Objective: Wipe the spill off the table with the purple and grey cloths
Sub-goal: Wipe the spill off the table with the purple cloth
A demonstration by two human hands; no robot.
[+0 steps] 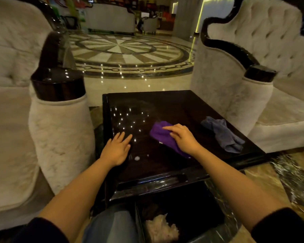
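A dark glossy table [179, 106] stands in front of me. The purple cloth [161, 133] lies bunched on its middle, and my right hand [182, 137] presses flat on top of it. My left hand [117, 149] rests flat on the table's left part, fingers apart, holding nothing. The grey cloth [224, 134] lies crumpled and untouched near the table's right edge. A small pale spot of spill [136, 158] sits on the surface just right of my left wrist, with a faint smear [147, 106] toward the far side.
A cream armchair [58, 127] with a dark wooden arm cap stands close on the left, another cream armchair [253, 95] on the right. Below the table's front edge is a dark bin [182, 221] with crumpled pale paper inside. A polished marble floor [130, 55] lies beyond.
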